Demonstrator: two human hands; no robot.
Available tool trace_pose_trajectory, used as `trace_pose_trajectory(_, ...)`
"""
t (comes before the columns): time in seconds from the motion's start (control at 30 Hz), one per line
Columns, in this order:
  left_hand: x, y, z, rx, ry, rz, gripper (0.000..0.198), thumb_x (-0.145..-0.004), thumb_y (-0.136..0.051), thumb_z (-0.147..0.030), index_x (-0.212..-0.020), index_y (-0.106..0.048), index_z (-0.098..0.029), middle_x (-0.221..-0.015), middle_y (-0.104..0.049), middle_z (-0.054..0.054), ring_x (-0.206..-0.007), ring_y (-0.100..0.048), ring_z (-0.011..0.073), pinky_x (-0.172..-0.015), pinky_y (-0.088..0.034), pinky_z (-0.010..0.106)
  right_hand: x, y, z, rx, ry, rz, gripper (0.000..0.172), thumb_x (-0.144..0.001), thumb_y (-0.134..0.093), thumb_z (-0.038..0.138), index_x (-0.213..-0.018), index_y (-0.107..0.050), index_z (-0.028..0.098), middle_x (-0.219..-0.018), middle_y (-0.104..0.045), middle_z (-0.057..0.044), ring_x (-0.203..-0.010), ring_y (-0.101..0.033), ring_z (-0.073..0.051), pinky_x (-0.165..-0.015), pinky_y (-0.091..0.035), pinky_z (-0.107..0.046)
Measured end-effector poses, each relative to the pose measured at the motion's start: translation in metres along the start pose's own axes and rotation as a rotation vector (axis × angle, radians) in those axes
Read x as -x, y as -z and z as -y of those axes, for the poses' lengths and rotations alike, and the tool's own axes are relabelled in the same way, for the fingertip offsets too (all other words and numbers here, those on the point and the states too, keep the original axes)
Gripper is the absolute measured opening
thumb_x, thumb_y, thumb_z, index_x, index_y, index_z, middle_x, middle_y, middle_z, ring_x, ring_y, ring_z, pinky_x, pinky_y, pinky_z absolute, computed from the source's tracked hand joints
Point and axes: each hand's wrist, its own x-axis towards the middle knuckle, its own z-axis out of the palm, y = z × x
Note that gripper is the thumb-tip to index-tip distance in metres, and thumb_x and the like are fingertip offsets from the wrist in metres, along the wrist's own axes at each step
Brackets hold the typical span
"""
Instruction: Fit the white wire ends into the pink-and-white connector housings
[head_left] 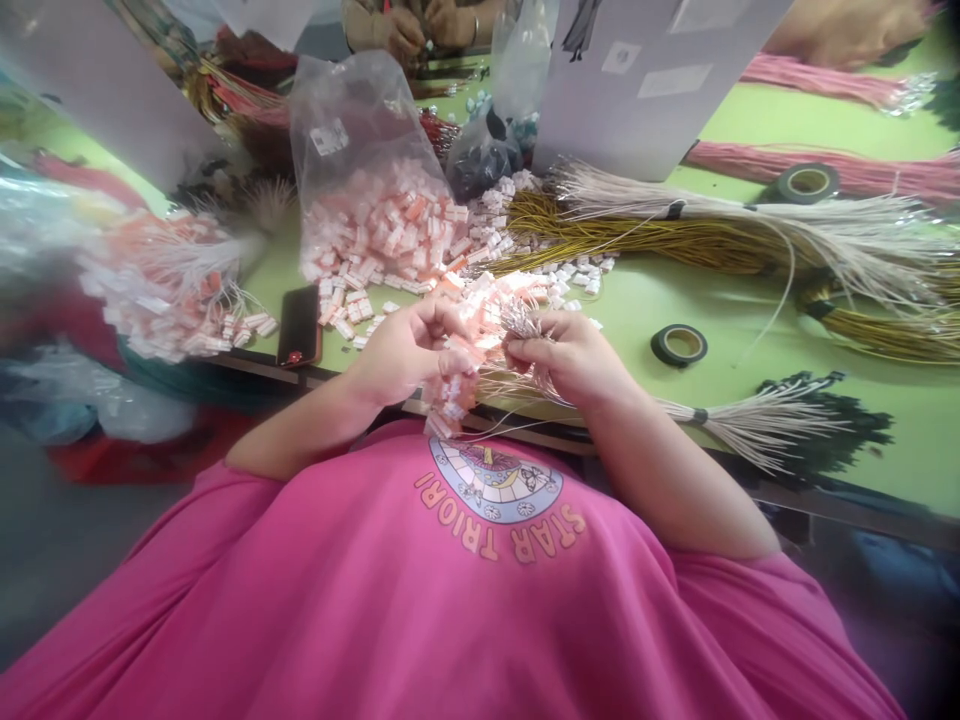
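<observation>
My right hand (574,360) is closed around a bundle of thin wires (521,320), their silvery tips fanning out above the thumb. Just left of it, my left hand (409,350) pinches a small white-and-orange plastic connector (463,350); the fingertips are partly blurred by glare. More white-and-orange connectors (450,400) hang below the left fingers at the table edge. Behind both hands lies a pile of loose connectors (390,240), partly inside a clear plastic bag (360,110). Under my right forearm passes a tied white wire bundle with black ends (810,420).
A phone (298,325) lies left of my hands, beside a heap of wired connectors (172,290). Rolls of black tape (679,345) and white and yellow wire bundles (675,230) occupy the right. Grey panels (645,90) stand behind; another person's hands (420,25) work beyond.
</observation>
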Motion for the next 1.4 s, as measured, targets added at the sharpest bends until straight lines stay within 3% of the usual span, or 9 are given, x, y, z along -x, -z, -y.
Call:
trace_pose_trajectory(0.1, 0.002, 0.000, 0.000, 0.014, 0.053, 0.084, 0.024, -0.077, -0.067, -0.020, -0.100, -0.062, -0.017, -0.070, -0.063, -0.001, -0.056, -0.058, 0.0092, -0.051, -0.048, 0.022, 0.001, 0.001, 0.002, 0.019, 0.015, 0.013, 0.015, -0.070, -0.064, 0.023, -0.057, -0.059, 0.017, -0.053, -0.054, 0.003, -0.053, -0.047, -0.009, -0.053, -0.037, -0.025)
trace_pose_trajectory(0.17, 0.001, -0.003, -0.001, -0.066, 0.066, 0.112, 0.027, -0.079, -0.063, -0.018, -0.106, -0.062, -0.017, -0.076, -0.066, 0.001, -0.061, -0.061, 0.0099, -0.055, -0.050, 0.023, 0.002, 0.000, 0.001, 0.052, 0.009, 0.004, 0.016, -0.070, -0.065, 0.025, -0.058, -0.059, 0.017, -0.052, -0.051, 0.004, -0.051, -0.044, -0.009, -0.051, -0.034, -0.025)
trace_pose_trajectory(0.33, -0.004, -0.008, -0.002, -0.253, 0.007, 0.083, 0.021, -0.078, -0.064, -0.013, -0.098, -0.061, -0.013, -0.090, -0.068, 0.005, -0.078, -0.065, 0.0130, -0.070, -0.054, 0.026, 0.003, -0.002, -0.001, 0.191, 0.025, -0.025, 0.013, -0.071, -0.065, 0.028, -0.067, -0.064, 0.016, -0.061, -0.057, 0.002, -0.058, -0.049, -0.011, -0.058, -0.039, -0.026)
trace_pose_trajectory(0.5, -0.007, -0.008, 0.001, -0.218, 0.045, 0.146, 0.022, -0.081, -0.059, -0.012, -0.103, -0.064, -0.015, -0.080, -0.069, 0.003, -0.069, -0.065, 0.0123, -0.063, -0.054, 0.024, 0.004, -0.005, -0.001, 0.308, 0.059, -0.045, 0.017, -0.074, -0.061, 0.029, -0.066, -0.061, 0.015, -0.061, -0.056, 0.001, -0.060, -0.048, -0.011, -0.058, -0.038, -0.026)
trace_pose_trajectory(0.87, -0.003, -0.010, -0.003, -0.329, -0.021, 0.045, 0.024, -0.079, -0.064, -0.013, -0.103, -0.070, -0.016, -0.095, -0.073, 0.006, -0.080, -0.068, 0.0144, -0.077, -0.055, 0.027, 0.002, -0.006, -0.002, 0.356, 0.071, -0.038, 0.017, -0.075, -0.059, 0.030, -0.067, -0.061, 0.015, -0.063, -0.056, 0.000, -0.062, -0.048, -0.012, -0.060, -0.038, -0.027)
trace_pose_trajectory(1.13, -0.005, -0.010, 0.001, -0.556, -0.151, 0.084, 0.022, -0.080, -0.063, -0.017, -0.100, -0.072, -0.018, -0.100, -0.072, 0.005, -0.090, -0.067, 0.0169, -0.085, -0.053, 0.031, 0.002, -0.010, -0.003, 0.357, 0.057, -0.035, 0.017, -0.075, -0.060, 0.031, -0.068, -0.062, 0.015, -0.064, -0.058, 0.000, -0.063, -0.050, -0.012, -0.059, -0.038, -0.025)
trace_pose_trajectory(1.27, -0.009, -0.010, 0.004, -0.558, -0.105, 0.043, 0.022, -0.081, -0.063, -0.022, -0.100, -0.071, -0.017, -0.098, -0.072, 0.006, -0.086, -0.067, 0.0166, -0.081, -0.054, 0.029, 0.002, -0.009, 0.000, 0.352, 0.009, -0.060, 0.018, -0.075, -0.060, 0.028, -0.062, -0.060, 0.015, -0.058, -0.055, 0.001, -0.056, -0.046, -0.010, -0.055, -0.035, -0.025)
trace_pose_trajectory(1.4, -0.010, -0.012, 0.006, -0.536, -0.087, 0.027, 0.023, -0.080, -0.062, -0.021, -0.101, -0.071, -0.016, -0.100, -0.072, 0.007, -0.087, -0.067, 0.0165, -0.083, -0.053, 0.029, 0.001, -0.010, -0.003, 0.381, 0.050, -0.065, 0.018, -0.077, -0.055, 0.027, -0.062, -0.056, 0.016, -0.057, -0.053, 0.002, -0.057, -0.045, -0.010, -0.055, -0.034, -0.025)
